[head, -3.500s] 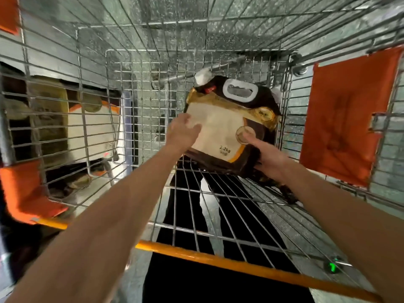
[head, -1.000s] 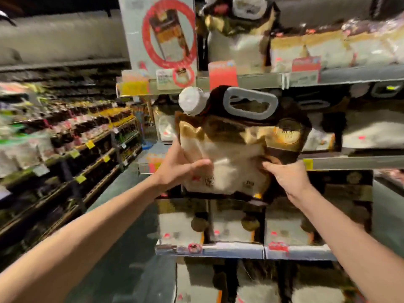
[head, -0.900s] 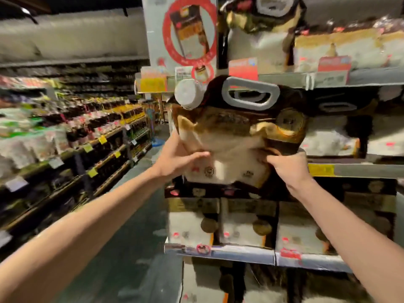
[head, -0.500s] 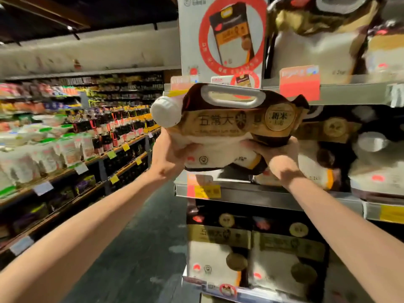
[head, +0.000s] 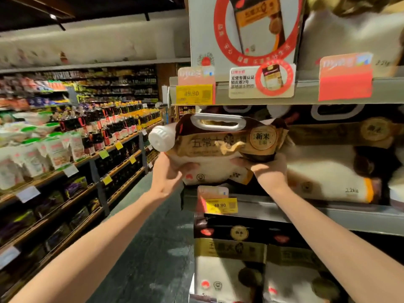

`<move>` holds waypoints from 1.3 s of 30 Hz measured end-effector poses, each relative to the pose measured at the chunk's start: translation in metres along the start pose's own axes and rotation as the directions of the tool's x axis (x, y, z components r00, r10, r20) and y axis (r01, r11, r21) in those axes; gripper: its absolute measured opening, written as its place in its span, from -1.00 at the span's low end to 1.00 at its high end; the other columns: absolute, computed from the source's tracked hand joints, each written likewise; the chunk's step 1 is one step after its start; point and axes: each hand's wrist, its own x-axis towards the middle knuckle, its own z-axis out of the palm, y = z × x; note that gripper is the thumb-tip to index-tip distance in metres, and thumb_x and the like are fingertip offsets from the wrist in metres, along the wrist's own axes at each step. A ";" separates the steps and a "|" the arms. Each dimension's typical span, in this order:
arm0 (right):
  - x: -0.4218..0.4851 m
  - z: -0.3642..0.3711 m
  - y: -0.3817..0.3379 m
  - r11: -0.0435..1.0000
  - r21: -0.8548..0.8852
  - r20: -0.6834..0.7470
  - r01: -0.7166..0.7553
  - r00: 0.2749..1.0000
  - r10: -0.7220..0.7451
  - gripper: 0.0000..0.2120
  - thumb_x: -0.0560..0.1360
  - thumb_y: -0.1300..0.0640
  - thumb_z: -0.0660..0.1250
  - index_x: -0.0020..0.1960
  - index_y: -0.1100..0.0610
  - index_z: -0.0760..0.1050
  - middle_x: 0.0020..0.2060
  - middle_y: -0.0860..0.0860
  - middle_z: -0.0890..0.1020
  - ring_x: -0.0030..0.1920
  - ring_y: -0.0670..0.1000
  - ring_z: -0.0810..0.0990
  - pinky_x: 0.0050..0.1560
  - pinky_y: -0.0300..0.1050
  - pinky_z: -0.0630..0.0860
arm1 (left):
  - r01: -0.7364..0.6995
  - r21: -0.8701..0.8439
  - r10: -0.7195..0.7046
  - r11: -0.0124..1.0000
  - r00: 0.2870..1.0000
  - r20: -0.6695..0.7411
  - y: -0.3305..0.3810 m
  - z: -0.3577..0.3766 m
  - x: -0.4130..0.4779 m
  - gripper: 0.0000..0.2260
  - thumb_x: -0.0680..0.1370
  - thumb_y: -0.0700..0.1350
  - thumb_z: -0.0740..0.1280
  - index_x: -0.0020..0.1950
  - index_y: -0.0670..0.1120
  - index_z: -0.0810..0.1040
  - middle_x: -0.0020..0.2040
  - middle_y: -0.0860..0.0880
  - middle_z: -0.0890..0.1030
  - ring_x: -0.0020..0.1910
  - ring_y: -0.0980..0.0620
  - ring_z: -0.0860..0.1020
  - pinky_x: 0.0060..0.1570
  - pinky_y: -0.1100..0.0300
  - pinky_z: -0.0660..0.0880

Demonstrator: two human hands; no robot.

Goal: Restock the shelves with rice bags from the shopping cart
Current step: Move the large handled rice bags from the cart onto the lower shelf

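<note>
While the brown-and-gold plastic rice bag with a white carry handle sits tipped at the near edge of the grey metal middle shelf, the placing step is in hand. Left hand and right hand cup its underside, fingers curled closed on it. Next move, in my judgement: push it far onto the shelf, left of the stocked white bag. Half a second ago the bag was carried slightly lower, short of the shelf opening.
</note>
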 end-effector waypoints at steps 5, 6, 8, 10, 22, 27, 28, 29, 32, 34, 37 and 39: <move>0.003 0.022 -0.001 0.999 -0.031 -0.197 0.020 0.980 -0.026 -0.60 0.33 0.19 0.58 0.08 0.36 0.59 0.00 0.16 0.66 -0.01 0.02 0.58 -0.13 -0.22 0.42 | 0.013 -0.014 -0.012 1.000 0.995 0.102 -0.026 0.002 0.008 -0.60 0.51 -0.26 0.35 0.28 -0.32 0.31 0.02 0.00 0.59 -0.08 0.35 0.64 -0.19 0.41 0.57; 0.003 0.024 -0.004 0.999 -0.037 -0.230 0.014 0.973 -0.022 -0.58 0.31 0.15 0.59 0.07 0.32 0.59 -0.01 0.15 0.65 -0.04 0.03 0.57 -0.11 -0.18 0.41 | 0.038 -0.062 -0.028 0.997 0.988 0.149 -0.030 0.001 0.014 -0.52 0.48 -0.25 0.35 0.32 -0.33 0.25 0.10 0.02 0.55 -0.03 0.36 0.61 -0.12 0.39 0.57; 0.002 0.029 -0.009 0.997 -0.080 -0.270 0.014 0.962 -0.035 -0.55 0.36 0.04 0.56 0.09 0.26 0.49 0.02 0.13 0.58 0.00 0.08 0.52 -0.07 -0.14 0.37 | 0.082 -0.021 -0.077 0.996 0.979 0.187 -0.038 0.001 0.024 -0.37 0.45 0.01 0.36 0.40 -0.24 0.23 0.20 0.16 0.44 0.11 0.35 0.49 0.11 0.28 0.50; 0.001 0.037 -0.013 0.994 -0.110 -0.278 0.003 0.960 -0.034 -0.45 0.42 -0.05 0.49 0.20 0.26 0.37 0.12 0.13 0.50 0.16 0.13 0.48 0.03 -0.09 0.35 | 0.110 0.013 -0.110 0.994 0.973 0.201 -0.048 0.002 0.035 -0.22 0.41 0.16 0.37 0.43 -0.29 0.20 0.21 0.19 0.36 0.17 0.32 0.35 0.18 0.28 0.36; 0.005 0.067 -0.007 0.969 -0.244 -0.249 -0.037 0.968 -0.025 -0.57 0.37 0.08 0.53 0.03 0.28 0.39 -0.10 0.11 0.54 -0.07 0.08 0.53 -0.12 -0.09 0.42 | 0.292 -0.178 -0.192 0.940 0.882 0.431 -0.097 0.021 0.025 -0.02 0.41 -0.20 0.55 0.52 -0.11 -0.16 0.38 0.11 0.16 0.29 0.55 0.22 0.29 0.46 0.34; 0.012 0.080 -0.007 0.977 -0.209 -0.217 0.040 0.972 -0.086 -0.69 0.41 0.02 0.51 -0.16 0.29 0.61 -0.26 0.14 0.66 -0.23 0.04 0.56 -0.25 -0.20 0.40 | 0.289 -0.156 -0.210 0.944 0.896 0.392 -0.112 0.024 0.036 -0.05 0.38 -0.14 0.58 0.51 -0.16 -0.04 0.26 0.32 0.25 0.22 0.54 0.33 0.31 0.19 0.41; 0.019 0.081 -0.006 0.977 -0.209 -0.187 0.035 0.979 -0.076 -0.60 0.41 -0.04 0.51 -0.01 0.29 0.62 -0.17 0.11 0.68 -0.12 0.02 0.59 -0.20 -0.32 0.38 | 0.287 -0.146 -0.213 0.947 0.898 0.384 -0.118 0.027 0.037 -0.04 0.38 -0.12 0.59 0.51 -0.16 -0.03 0.25 0.33 0.26 0.20 0.55 0.35 0.29 0.21 0.41; 0.024 0.083 -0.008 0.976 -0.215 -0.162 0.040 0.984 -0.076 -0.46 0.40 -0.08 0.51 0.19 0.28 0.56 -0.04 0.05 0.66 0.03 -0.01 0.58 -0.13 -0.44 0.35 | 0.292 -0.144 -0.222 0.945 0.901 0.374 -0.120 0.027 0.037 -0.04 0.37 -0.09 0.60 0.51 -0.15 -0.02 0.25 0.31 0.29 0.20 0.52 0.37 0.28 0.22 0.42; 0.050 0.082 -0.015 0.958 -0.269 -0.221 0.101 0.961 -0.164 0.00 0.39 -0.07 0.50 0.57 0.24 -0.02 0.44 0.08 0.32 0.45 -0.02 0.25 0.33 -0.38 0.09 | 0.306 -0.106 -0.256 0.946 0.907 0.334 -0.126 0.032 0.041 0.00 0.34 0.04 0.61 0.52 -0.10 0.00 0.26 0.33 0.32 0.19 0.36 0.46 0.25 0.18 0.46; 0.063 0.080 -0.016 0.949 -0.289 -0.199 0.125 0.962 -0.187 0.02 0.43 -0.09 0.46 0.58 0.22 -0.14 0.56 0.08 0.13 0.54 0.02 0.11 0.41 -0.26 -0.01 | 0.311 -0.074 -0.275 0.948 0.912 0.303 -0.126 0.035 0.044 0.03 0.32 0.13 0.59 0.54 -0.07 -0.01 0.22 0.41 0.28 0.18 0.20 0.48 0.22 0.12 0.47; 0.072 0.081 -0.012 0.961 -0.237 -0.169 0.143 0.968 -0.185 -0.03 0.45 -0.09 0.45 0.58 0.20 -0.09 0.54 0.06 0.18 0.53 0.03 0.16 0.44 -0.21 0.03 | 0.309 -0.035 -0.287 0.951 0.916 0.280 -0.123 0.040 0.049 0.05 0.27 0.28 0.52 0.55 -0.01 -0.02 0.27 0.25 0.39 0.23 0.01 0.49 0.25 -0.02 0.48; 0.077 0.082 -0.008 0.970 -0.201 -0.191 0.134 0.966 -0.173 0.00 0.42 -0.15 0.47 0.57 0.20 -0.06 0.53 0.06 0.20 0.53 0.04 0.17 0.48 -0.12 0.08 | 0.308 -0.008 -0.293 0.951 0.912 0.286 -0.123 0.045 0.054 0.03 0.27 0.30 0.50 0.54 0.04 -0.02 0.30 0.13 0.43 0.24 -0.03 0.50 0.27 -0.08 0.47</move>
